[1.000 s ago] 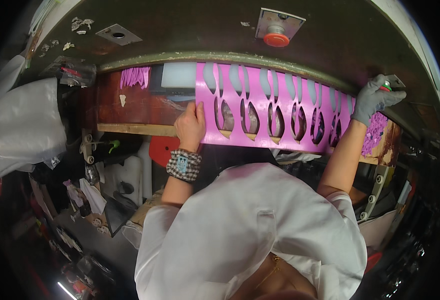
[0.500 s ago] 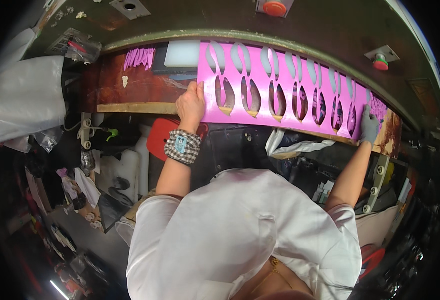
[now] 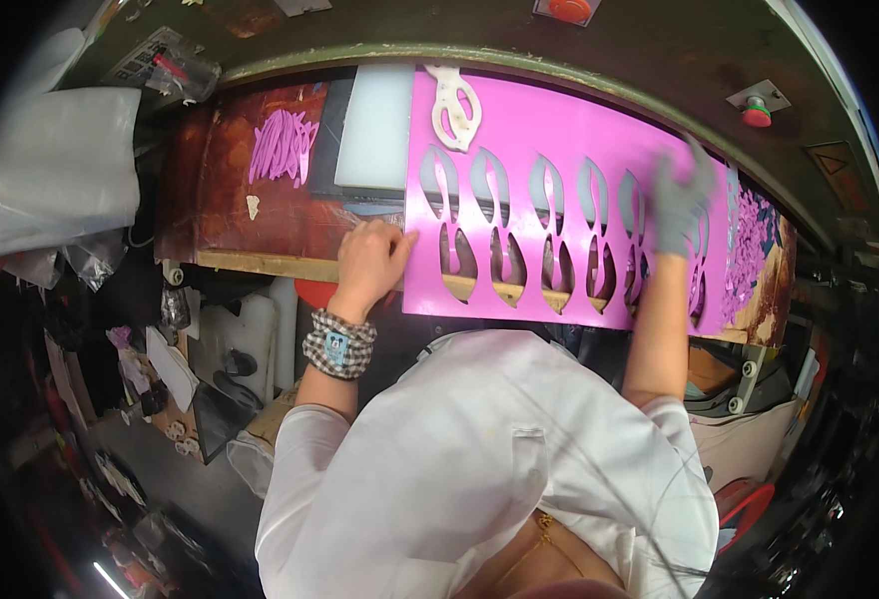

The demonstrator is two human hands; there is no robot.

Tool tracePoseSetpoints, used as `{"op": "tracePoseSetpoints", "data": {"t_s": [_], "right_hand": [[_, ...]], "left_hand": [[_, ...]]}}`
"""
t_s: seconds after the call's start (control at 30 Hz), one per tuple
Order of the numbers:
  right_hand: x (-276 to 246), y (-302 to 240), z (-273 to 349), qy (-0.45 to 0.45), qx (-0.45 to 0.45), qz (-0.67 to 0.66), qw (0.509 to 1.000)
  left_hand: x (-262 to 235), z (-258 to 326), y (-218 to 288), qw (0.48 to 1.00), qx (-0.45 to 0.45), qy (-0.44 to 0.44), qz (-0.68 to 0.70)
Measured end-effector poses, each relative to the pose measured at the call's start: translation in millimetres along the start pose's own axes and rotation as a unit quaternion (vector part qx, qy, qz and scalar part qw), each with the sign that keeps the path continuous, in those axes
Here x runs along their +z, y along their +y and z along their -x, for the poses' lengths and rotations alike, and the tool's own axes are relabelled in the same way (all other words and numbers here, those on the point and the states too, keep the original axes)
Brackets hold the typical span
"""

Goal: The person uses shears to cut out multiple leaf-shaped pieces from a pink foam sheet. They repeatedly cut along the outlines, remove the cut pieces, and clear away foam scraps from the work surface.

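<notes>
A long pink sheet (image 3: 579, 110) lies across the work surface, with rows of leaf-shaped cut-outs along its nearer half. My left hand (image 3: 369, 262) rests at the sheet's left edge, fingers bent over the board and thumb apart from them, touching the edge. Over the sheet's right part is my right hand (image 3: 681, 205) in a grey glove; motion smears its fingers, and I cannot tell whether it touches the sheet. A cream-coloured frame with oval openings, perhaps a cutting die (image 3: 456, 108), lies on the sheet's far left part.
Thin pink offcuts (image 3: 284, 147) lie on the brown board at left, beside a white slab (image 3: 376, 125). More pink scraps (image 3: 749, 235) are heaped at right. A green machine beam (image 3: 659, 80) spans the far side, carrying a red-and-green button (image 3: 756, 113). Grey plastic sheeting (image 3: 55, 165) hangs at left.
The pink sheet has moved nearer to me, baring an uncut far strip where the cream frame now shows. My left hand let go and slid nearer; my right hand left the right edge, moving left.
</notes>
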State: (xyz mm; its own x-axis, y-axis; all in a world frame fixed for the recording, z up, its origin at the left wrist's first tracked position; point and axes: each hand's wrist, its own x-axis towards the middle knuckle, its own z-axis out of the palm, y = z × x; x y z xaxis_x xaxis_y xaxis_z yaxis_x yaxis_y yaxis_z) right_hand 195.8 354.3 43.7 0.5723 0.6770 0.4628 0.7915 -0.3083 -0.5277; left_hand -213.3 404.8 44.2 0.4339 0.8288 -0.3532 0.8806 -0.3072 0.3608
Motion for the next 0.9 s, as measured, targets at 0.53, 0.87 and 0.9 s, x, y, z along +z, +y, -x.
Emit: {"op": "tracePoseSetpoints", "data": {"t_s": [0.53, 0.87, 0.9], "right_hand": [[51.1, -152.4, 2.0, -0.224, 0.203, -0.609, 0.733], [-60.7, -69.2, -12.8, 0.027, 0.174, -0.58, 0.795], [-75.1, -64.9, -5.5, 0.072, 0.2, -0.502, 0.838]], "left_hand": [[-11.9, -41.9, 59.7, 0.958, -0.015, 0.286, -0.002], [-9.6, -14.5, 46.3, 0.967, 0.013, 0.256, 0.009], [-10.8, -18.4, 45.2, 0.969, 0.026, 0.247, 0.012]]}}
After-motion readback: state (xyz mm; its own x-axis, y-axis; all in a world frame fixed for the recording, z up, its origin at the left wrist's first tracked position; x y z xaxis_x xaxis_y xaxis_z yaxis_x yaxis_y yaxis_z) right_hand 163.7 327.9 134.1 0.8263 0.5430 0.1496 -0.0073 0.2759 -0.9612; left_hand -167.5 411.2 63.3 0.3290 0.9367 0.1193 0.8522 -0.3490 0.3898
